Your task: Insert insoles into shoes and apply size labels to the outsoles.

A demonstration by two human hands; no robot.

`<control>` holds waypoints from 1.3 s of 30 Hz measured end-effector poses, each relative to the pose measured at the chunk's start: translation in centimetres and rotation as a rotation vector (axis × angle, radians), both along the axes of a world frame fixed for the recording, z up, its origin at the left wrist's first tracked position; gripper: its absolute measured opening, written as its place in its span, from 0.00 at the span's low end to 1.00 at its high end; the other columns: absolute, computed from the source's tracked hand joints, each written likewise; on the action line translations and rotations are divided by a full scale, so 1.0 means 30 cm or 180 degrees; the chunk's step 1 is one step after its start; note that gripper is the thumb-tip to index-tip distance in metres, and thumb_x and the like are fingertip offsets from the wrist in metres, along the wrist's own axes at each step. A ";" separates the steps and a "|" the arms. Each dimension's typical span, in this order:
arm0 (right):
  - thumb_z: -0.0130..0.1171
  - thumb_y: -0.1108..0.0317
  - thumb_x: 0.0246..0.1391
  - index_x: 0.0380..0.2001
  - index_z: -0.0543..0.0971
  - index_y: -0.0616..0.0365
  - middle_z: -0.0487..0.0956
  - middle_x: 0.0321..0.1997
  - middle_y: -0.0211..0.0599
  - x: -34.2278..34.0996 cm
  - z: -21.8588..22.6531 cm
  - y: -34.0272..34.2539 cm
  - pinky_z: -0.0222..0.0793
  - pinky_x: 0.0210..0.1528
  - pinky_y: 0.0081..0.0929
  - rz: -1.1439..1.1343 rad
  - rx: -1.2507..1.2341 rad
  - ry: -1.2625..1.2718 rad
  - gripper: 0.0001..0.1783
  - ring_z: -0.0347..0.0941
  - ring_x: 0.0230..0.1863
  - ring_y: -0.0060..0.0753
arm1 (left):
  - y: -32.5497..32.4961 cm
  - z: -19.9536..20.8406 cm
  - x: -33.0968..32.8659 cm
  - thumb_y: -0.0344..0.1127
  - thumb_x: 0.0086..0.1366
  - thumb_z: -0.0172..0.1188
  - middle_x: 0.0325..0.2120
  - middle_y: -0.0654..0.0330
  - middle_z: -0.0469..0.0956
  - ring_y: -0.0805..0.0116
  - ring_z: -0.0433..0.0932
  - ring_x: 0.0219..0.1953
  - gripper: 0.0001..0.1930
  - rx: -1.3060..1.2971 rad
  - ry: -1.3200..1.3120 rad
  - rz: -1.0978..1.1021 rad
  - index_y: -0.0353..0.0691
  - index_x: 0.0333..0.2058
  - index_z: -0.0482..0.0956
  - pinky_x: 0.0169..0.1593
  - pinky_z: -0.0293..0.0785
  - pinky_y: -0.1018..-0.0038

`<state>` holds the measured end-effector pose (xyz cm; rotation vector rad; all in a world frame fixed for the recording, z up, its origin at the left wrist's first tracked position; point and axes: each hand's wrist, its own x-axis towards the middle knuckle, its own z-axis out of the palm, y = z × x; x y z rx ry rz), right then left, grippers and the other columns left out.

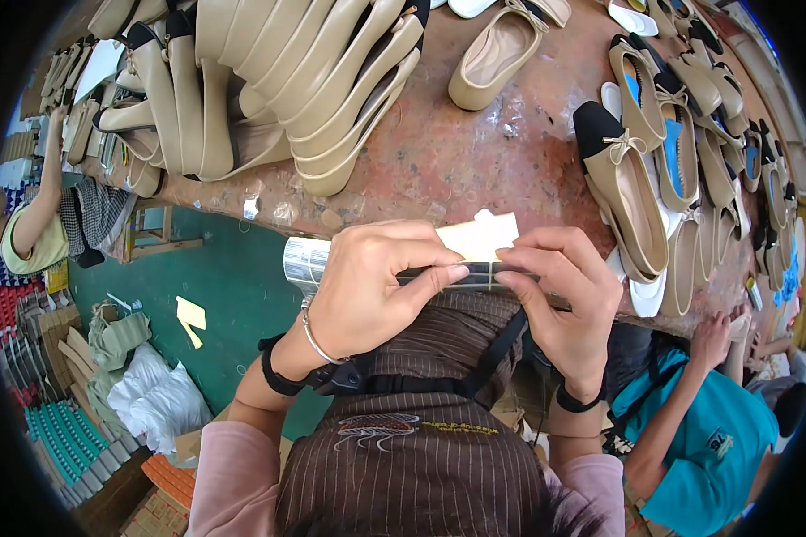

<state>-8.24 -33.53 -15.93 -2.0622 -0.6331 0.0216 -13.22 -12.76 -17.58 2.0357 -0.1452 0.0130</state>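
My left hand (367,277) is closed, thumb and index finger pinching a dark, glossy strip (482,276) that looks like a strip of labels. At the strip's other side my right hand (571,291) pinches it too, thumb below and fingers above. The strip runs level between both hands, close to the table's front edge. Out past my left hand sticks a silvery, curved end (303,259), like part of a roll; my palm hides how it joins the strip. A pale yellow piece of paper (479,236) stands just behind the strip, between my fingertips.
Nested beige shoes (331,98) crowd the far left of the worn reddish table (403,170). One beige shoe (493,63) lies far centre; black-toed flats (627,188) line the right. Co-workers sit right, in a teal shirt (716,438), and far left. Yellow scraps (191,318) lie on the green floor.
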 end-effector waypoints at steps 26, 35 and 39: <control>0.70 0.75 0.42 0.28 0.85 0.56 0.78 0.24 0.33 0.010 -0.067 -0.011 0.72 0.55 0.42 0.0420 -0.0518 -0.0283 0.07 0.76 0.32 0.37 | 0.015 -0.046 -0.010 0.29 0.50 0.74 0.27 0.58 0.84 0.65 0.79 0.27 0.09 0.0347 -0.0477 -0.0051 0.37 0.32 0.88 0.33 0.72 0.71; 0.71 0.75 0.41 0.27 0.85 0.55 0.78 0.24 0.32 0.012 -0.064 0.013 0.70 0.38 0.33 0.0571 -0.0381 -0.0296 0.07 0.75 0.27 0.39 | 0.016 -0.053 0.001 0.33 0.49 0.74 0.22 0.64 0.82 0.66 0.77 0.25 0.07 0.0492 -0.0636 -0.0193 0.41 0.27 0.88 0.31 0.68 0.71; 0.70 0.76 0.41 0.26 0.85 0.55 0.79 0.25 0.33 0.011 -0.049 0.002 0.69 0.36 0.33 0.0342 -0.0324 0.0158 0.06 0.76 0.28 0.39 | 0.056 -0.045 0.002 0.38 0.50 0.74 0.20 0.66 0.80 0.66 0.76 0.23 0.06 0.0603 -0.0695 -0.0302 0.45 0.26 0.88 0.29 0.65 0.71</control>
